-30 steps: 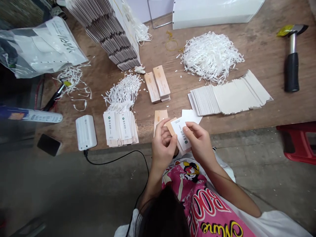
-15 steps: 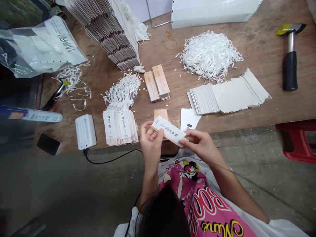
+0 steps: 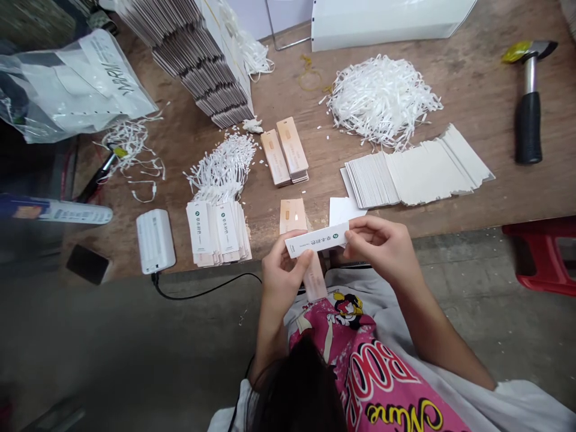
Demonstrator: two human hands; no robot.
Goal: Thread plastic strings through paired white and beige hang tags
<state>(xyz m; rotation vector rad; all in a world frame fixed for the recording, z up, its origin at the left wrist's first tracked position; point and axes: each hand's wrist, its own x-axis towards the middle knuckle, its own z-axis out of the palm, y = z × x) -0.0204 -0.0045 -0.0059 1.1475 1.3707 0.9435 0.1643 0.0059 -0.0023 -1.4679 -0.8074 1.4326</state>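
A white hang tag (image 3: 317, 240) with a green logo and dark print is held nearly level above the table's front edge. My left hand (image 3: 285, 270) pinches its left end between thumb and fingers. At the logo end, my right hand (image 3: 382, 246) grips it with thumb and fingertips. Below the tag, a peach tag (image 3: 315, 279) hangs past the table edge toward the lap; I cannot tell if a hand touches it. Behind the hands lie another peach tag (image 3: 292, 213) and a white card (image 3: 344, 208), partly covered.
Finished-looking strung tags (image 3: 218, 231) lie left, peach tag stacks (image 3: 284, 153) behind. White string loops (image 3: 384, 99) are heaped near a fanned row of cards (image 3: 418, 171). A hammer (image 3: 530, 108) lies right; a power bank (image 3: 155, 240) with cable and a phone (image 3: 87, 264) lie left.
The white tag has turned from slanting down rightward to nearly level, its right end raised with my right hand. The peach tag beneath now shows, hanging downward.
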